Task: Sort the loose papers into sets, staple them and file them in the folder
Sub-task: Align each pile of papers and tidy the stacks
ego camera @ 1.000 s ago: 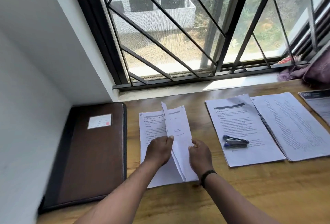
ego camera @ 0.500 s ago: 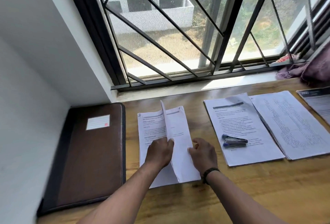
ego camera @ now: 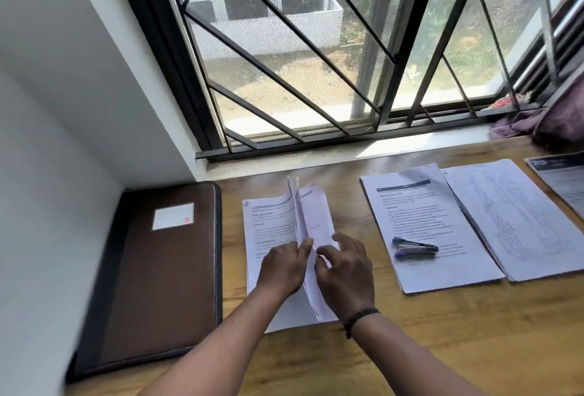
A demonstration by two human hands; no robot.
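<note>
A set of printed sheets [ego camera: 268, 225] lies on the wooden table in front of me, and a few of its pages [ego camera: 311, 218] stand lifted on edge. My left hand [ego camera: 282, 267] pinches the lifted pages from the left. Against their right side sits my right hand [ego camera: 346, 272], fingers spread and thumb touching the paper. A closed brown folder [ego camera: 158, 275] with a white label lies flat at the left. To the right lies a second paper set [ego camera: 426, 228], and a blue stapler [ego camera: 414, 248] rests on top of it.
A third paper stack [ego camera: 518, 218] overlaps the second set's right edge, and a dark-headed sheet [ego camera: 562, 177] lies at the far right. The window sill and metal grille [ego camera: 316, 79] run behind the table. Purple cloth [ego camera: 543, 124] is bunched at the back right. A white wall [ego camera: 47, 174] bounds the left.
The lifted pages have swung further upright and fanned into separate sheets. My right hand has opened its fingers and moved up along the paper. The left hand keeps its pinch.
</note>
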